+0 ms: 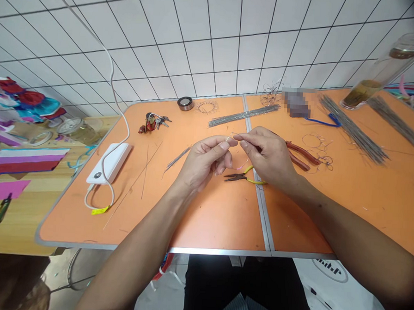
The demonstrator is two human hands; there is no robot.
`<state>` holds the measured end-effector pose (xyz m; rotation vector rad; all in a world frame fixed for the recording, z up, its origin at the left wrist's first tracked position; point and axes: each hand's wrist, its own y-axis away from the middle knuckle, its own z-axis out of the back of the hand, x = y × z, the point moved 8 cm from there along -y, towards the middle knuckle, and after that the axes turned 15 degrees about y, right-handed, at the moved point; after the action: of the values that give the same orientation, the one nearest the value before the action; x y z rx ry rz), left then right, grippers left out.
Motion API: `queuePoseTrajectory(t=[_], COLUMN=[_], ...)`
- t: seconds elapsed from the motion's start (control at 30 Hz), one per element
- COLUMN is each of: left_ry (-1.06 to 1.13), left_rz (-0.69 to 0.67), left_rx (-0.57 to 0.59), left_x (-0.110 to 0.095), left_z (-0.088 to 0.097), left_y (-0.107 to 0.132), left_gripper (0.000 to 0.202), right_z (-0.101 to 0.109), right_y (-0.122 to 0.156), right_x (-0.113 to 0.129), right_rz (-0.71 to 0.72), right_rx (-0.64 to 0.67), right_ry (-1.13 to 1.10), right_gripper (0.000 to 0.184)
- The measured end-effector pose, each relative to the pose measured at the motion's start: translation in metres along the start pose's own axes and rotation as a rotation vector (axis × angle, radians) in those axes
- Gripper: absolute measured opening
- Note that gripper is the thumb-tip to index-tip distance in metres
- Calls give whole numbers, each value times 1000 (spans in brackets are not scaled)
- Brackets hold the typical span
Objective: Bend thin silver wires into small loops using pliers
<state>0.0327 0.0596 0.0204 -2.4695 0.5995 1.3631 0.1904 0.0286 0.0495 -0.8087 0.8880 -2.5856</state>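
My left hand point(204, 163) and my right hand point(267, 157) meet above the orange folding table point(210, 224), each pinching a thin bent wire point(233, 137) between thumb and fingers. A faint wire loop point(240, 162) hangs below the fingertips. Just under my hands lie yellow-handled pliers point(242, 177). Red-handled pliers point(302, 155) lie past my right hand, beside small wire coils point(316, 147). A bundle of straight steel wires point(243, 115) lies ahead of my hands, and a smaller bundle point(177, 158) lies left of my left hand.
More wire bundles point(354, 130) lie at the right. A white power bank point(109, 163) with a cable, keys point(153, 122), a tape roll point(185, 103) and a glass jar point(384, 74) stand on the table. A pixelated patch point(296, 103) covers an item. Craft materials point(26, 159) lie on a wooden surface at left.
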Motion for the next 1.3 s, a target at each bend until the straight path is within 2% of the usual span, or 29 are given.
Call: queuePoseTrajectory(t=[0.4,0.73,1.1,1.3], left_ry=[8,1,-256,-332], left_rz=[-5,-10,-218,-281], left_rx=[-2,-1,9,-3], left_x=[-1,1,-11,-13], left_z=[1,2,-3,-8], left_y=[-1,-1,6,10], left_gripper=[33,31,30,29], right_z=[1,5,5,3], right_y=[1,-2,-2,-2], right_x=[4,3,-2,-4], right_rz=[69,-28,-59,-48], right_rx=[-38,-8,-23,-32], right_ry=[43,-36,-58,-62], right_gripper=[30,26,23,23])
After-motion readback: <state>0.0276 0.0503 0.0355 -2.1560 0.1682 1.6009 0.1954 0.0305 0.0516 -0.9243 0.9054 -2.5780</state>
